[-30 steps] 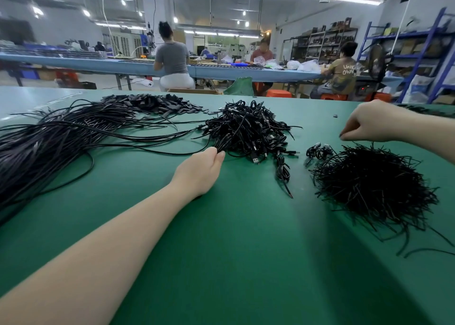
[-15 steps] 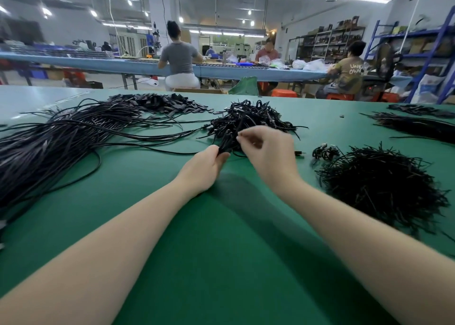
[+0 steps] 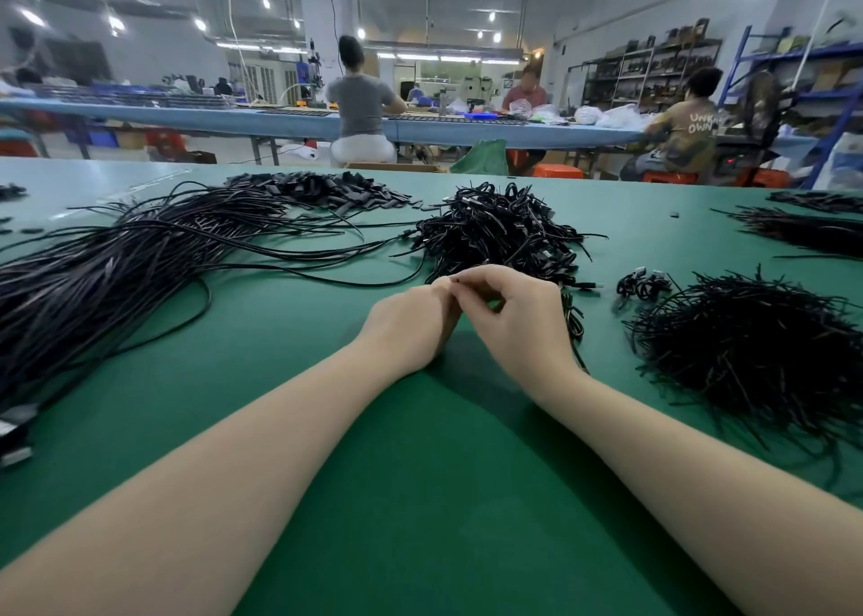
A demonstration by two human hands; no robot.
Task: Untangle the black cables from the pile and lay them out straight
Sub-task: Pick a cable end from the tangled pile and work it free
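Note:
A tangled pile of black cables lies on the green table just beyond my hands. A long sheaf of laid-out black cables stretches to the left. My left hand and my right hand meet fingertip to fingertip at the pile's near edge. Together they pinch a black cable, of which only a small dark bit shows between the fingertips. A coiled length of cable lies just right of my right hand.
A mound of short black ties sits at the right, with a small coiled bundle beside it. More black strands lie far right and flat black pieces at the back. People work at a far bench.
My right hand came from the mound of ties at the right over to the pile and joined my left hand. Both hands then drew slightly toward me, fingertips together.

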